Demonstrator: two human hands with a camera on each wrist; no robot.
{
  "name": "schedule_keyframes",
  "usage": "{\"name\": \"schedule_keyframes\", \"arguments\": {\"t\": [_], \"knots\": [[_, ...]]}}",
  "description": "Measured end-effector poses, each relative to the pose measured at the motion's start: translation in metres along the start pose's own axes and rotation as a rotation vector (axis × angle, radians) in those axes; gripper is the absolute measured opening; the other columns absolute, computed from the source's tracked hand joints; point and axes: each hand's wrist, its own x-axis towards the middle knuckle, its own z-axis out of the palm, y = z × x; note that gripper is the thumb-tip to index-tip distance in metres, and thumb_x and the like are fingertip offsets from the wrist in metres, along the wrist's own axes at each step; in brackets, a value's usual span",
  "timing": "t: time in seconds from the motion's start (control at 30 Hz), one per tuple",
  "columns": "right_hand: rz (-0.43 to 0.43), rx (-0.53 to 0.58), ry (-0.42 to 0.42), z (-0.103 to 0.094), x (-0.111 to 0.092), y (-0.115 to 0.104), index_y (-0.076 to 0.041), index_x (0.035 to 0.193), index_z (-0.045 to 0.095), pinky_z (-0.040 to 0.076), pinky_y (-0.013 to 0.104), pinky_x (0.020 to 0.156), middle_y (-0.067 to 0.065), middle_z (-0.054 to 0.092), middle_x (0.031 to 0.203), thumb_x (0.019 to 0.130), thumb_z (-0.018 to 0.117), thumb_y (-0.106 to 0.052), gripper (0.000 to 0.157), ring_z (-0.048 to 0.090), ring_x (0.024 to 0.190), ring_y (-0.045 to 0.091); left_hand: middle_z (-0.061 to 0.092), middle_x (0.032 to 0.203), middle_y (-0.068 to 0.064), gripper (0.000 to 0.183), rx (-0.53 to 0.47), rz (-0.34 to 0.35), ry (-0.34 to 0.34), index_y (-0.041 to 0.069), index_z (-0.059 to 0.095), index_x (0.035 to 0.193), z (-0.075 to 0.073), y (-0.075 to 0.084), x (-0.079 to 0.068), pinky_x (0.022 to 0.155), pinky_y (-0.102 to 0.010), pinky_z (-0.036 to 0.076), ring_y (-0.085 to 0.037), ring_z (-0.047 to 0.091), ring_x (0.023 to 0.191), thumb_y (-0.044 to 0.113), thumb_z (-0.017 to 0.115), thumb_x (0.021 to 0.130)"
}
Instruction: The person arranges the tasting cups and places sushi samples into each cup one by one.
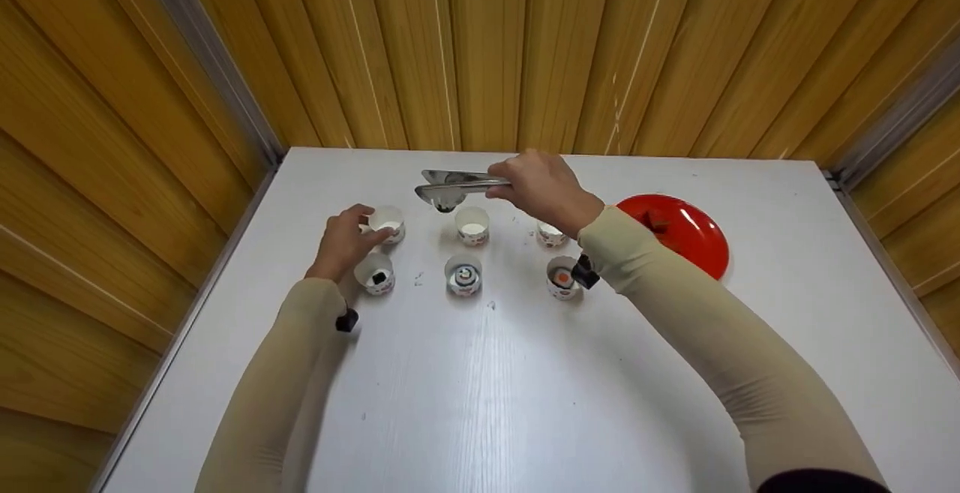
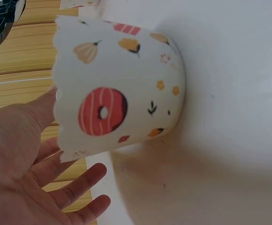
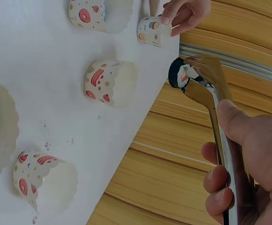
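Note:
My right hand [image 1: 544,185] grips metal tongs [image 1: 465,181] above the far row of paper cups. A sushi roll piece [image 3: 179,73], dark-rimmed with a white and coloured middle, sits between the tong tips. At the far left cup [image 1: 388,224], my left hand [image 1: 343,244] holds the rim between thumb and fingers. That cup [image 2: 119,84] is white with a scalloped edge and a printed red doughnut; its other fingers [image 2: 82,187] spread below it. Beneath the tongs stands the far middle cup [image 1: 472,226], while the far right cup [image 1: 551,234] is partly covered by my right arm.
In the near row, the left cup [image 1: 375,275] has a dark piece in it. Sushi pieces sit in the near middle cup [image 1: 463,277] and near right cup [image 1: 562,278]. A red plate [image 1: 701,234] with brownish pieces lies at the right. Wood-patterned walls [image 1: 487,50] border the white table [image 1: 465,380].

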Motion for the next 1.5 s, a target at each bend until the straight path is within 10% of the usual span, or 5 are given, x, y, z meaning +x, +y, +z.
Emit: {"name": "schedule_keyframes", "arguments": {"t": [1.5], "knots": [[0.053,0.022,-0.034,0.055,0.052,-0.048,-0.016,0.112,0.078,0.054,0.037,0.068,0.0,0.077,0.098,0.097,0.07,-0.038,0.028,0.065,0.076,0.016,0.056,0.141,-0.018,0.063,-0.017,0.036,-0.002,0.006,0.053,0.146,0.007,0.008,-0.005,0.109,-0.053,0.042,-0.037,0.05,0.132,0.038,0.074,0.096]]}}
